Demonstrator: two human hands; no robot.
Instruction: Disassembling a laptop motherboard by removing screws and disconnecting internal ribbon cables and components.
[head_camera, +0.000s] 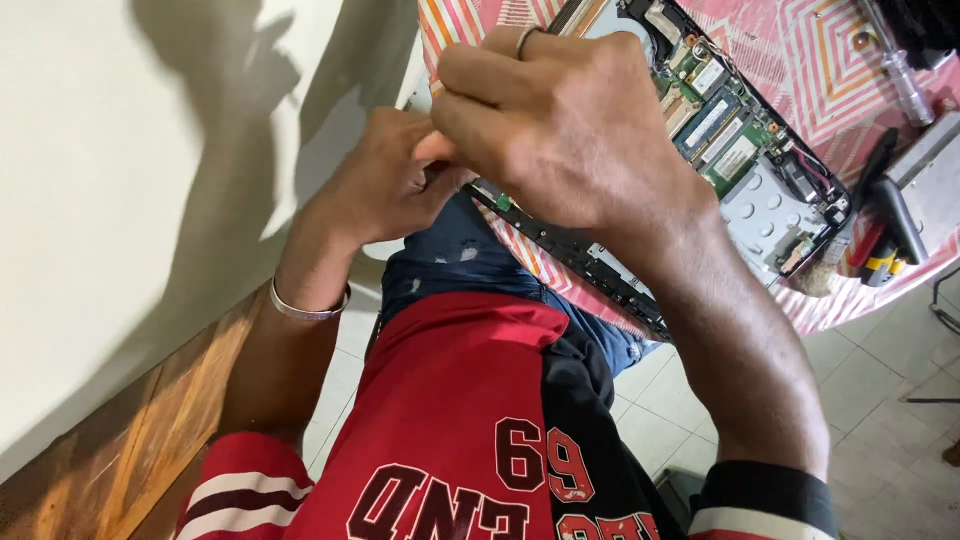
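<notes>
An opened laptop (745, 165) lies with its base up on a table under a pink patterned cloth (800, 60). Its green circuit board and metal plate are exposed. My left hand (385, 185), with a metal bangle on the wrist, pinches at the laptop's near left corner. My right hand (560, 125), with a ring on one finger, hovers above the same corner. Its fingers are curled tight against the left hand's fingertips. Whatever sits between the fingertips is hidden.
A clear-handled screwdriver (905, 85), black-handled tools (885, 200) and a grey flat panel (935, 175) lie on the cloth at the right. A white wall (110, 190) with a wooden skirting stands close on the left. Tiled floor (880, 400) shows below the table edge.
</notes>
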